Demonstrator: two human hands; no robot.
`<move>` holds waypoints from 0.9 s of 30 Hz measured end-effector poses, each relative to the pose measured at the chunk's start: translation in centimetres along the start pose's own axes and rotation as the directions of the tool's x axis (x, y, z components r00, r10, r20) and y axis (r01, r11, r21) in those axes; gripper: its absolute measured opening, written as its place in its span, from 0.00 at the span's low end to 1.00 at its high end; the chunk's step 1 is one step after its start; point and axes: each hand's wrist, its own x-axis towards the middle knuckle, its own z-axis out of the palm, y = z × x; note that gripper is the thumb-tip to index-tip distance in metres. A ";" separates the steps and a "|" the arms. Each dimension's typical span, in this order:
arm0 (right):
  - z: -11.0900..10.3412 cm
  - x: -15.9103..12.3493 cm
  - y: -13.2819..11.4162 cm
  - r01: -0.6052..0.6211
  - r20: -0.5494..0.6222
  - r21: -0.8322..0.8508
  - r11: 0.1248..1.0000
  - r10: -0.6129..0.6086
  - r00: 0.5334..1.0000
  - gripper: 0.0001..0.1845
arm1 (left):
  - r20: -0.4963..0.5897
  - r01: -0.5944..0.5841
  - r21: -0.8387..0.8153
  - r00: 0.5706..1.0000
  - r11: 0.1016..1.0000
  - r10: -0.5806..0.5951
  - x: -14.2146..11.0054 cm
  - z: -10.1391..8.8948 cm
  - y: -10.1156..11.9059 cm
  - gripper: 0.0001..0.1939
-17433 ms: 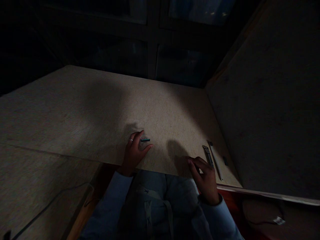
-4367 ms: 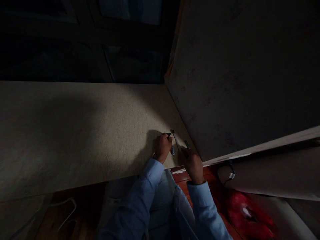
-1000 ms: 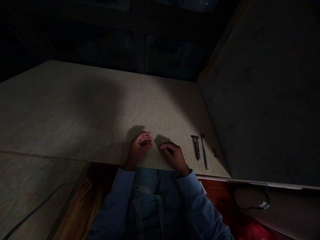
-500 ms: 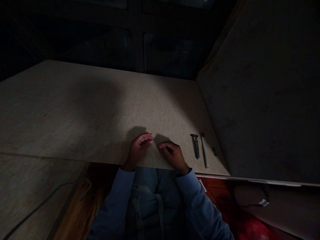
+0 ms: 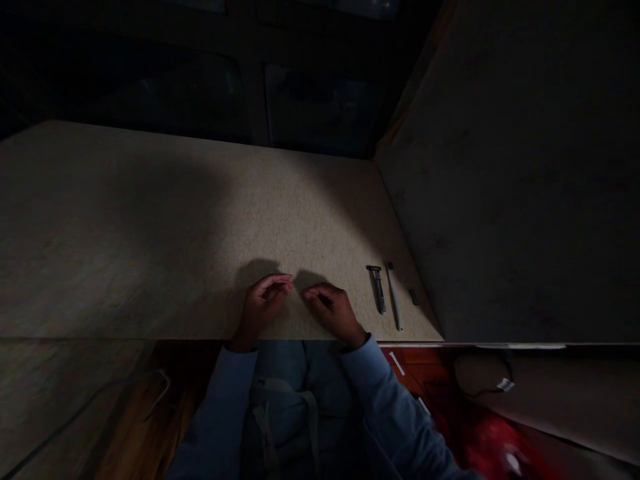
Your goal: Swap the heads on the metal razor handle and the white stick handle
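Note:
My left hand (image 5: pixel 263 303) rests over the near edge of the table, fingers loosely curved and the thumb near their tips, with nothing visible in it. A small gap separates it from my right hand (image 5: pixel 333 310), whose fingers curl in toward the thumb around a dark hollow; no object shows there. To the right of that hand lies a dark razor (image 5: pixel 379 291), its head pointing away from me. Beside it is a toothbrush (image 5: pixel 395 297) with a pale handle and dark head. A small dark piece (image 5: pixel 413 297) lies further right, its kind unclear.
The pale patterned tabletop (image 5: pixel 280 200) meets a tall dark panel (image 5: pixel 510 187) on the right. Dark window panes (image 5: pixel 320 107) stand behind. A cable (image 5: pixel 95 400) runs at lower left, and a red thing (image 5: pixel 500 440) lies low at right.
The whole view has shifted slightly, so table and objects appear further left. My left thumb and fingertips look a little closer together; my right hand keeps its curl. The objects stay in place.

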 end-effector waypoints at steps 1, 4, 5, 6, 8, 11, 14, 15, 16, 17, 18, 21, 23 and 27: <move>0.0 0.0 -0.1 0.003 0.000 0.000 1.000 -0.003 1.000 0.12 | -0.007 0.001 0.011 1.000 1.000 -0.001 0.0 0.0 -0.1 0.16; -0.1 0.2 -0.4 0.010 0.001 -0.003 1.000 -0.010 1.000 0.12 | -0.022 -0.001 0.062 1.000 0.998 0.002 0.2 -0.1 -0.7 0.16; -0.2 0.2 -0.5 0.011 0.002 -0.005 1.000 -0.011 1.000 0.12 | -0.019 -0.007 0.083 1.000 0.997 0.008 0.3 -0.1 -0.9 0.15; -0.2 0.2 -0.5 0.013 0.003 -0.008 1.000 -0.013 1.000 0.12 | -0.011 -0.015 0.105 1.000 0.994 0.016 0.3 -0.2 -1.2 0.15; -0.1 0.2 -0.3 0.019 0.000 -0.011 1.000 -0.019 1.000 0.12 | 0.014 -0.032 0.145 0.999 0.989 0.030 0.5 -0.3 -1.5 0.15; 0.0 0.2 -0.1 0.025 0.002 -0.017 1.000 -0.025 1.000 0.11 | 0.030 -0.038 0.171 0.999 0.984 0.034 0.6 -0.3 -1.4 0.14; 0.0 0.2 0.1 0.023 0.010 -0.023 0.999 -0.023 1.000 0.11 | 0.020 -0.007 0.173 1.000 0.985 0.004 0.5 -0.3 -0.8 0.14; 0.0 0.2 0.1 0.023 0.012 -0.022 0.999 -0.023 1.000 0.11 | 0.012 0.011 0.170 1.000 0.985 -0.013 0.5 -0.2 -0.6 0.14; 0.0 0.2 0.1 0.025 0.012 -0.021 0.999 -0.025 1.000 0.11 | 0.004 0.030 0.165 1.000 0.986 -0.031 0.5 -0.2 -0.5 0.16; 0.1 0.2 0.1 0.028 0.011 -0.022 0.999 -0.028 1.000 0.11 | -0.003 0.049 0.158 0.999 0.986 -0.050 0.5 -0.1 -0.4 0.17; 0.1 0.3 0.1 0.030 0.008 -0.023 0.999 -0.030 1.000 0.10 | -0.007 0.067 0.150 0.998 0.986 -0.067 0.5 -0.1 -0.4 0.19; 0.2 0.3 0.1 0.034 -0.002 -0.019 0.999 -0.034 0.999 0.10 | -0.023 0.094 0.127 0.996 0.988 -0.091 0.5 0.1 -0.4 0.23; 0.2 0.3 0.1 0.041 -0.006 -0.008 0.999 -0.041 0.999 0.10 | -0.037 0.093 0.129 0.995 0.987 -0.089 0.5 0.2 -0.4 0.23; 0.1 0.3 0.1 0.052 -0.012 0.009 0.999 -0.052 0.999 0.11 | -0.033 0.067 0.185 0.998 0.980 -0.062 0.5 0.2 -0.3 0.23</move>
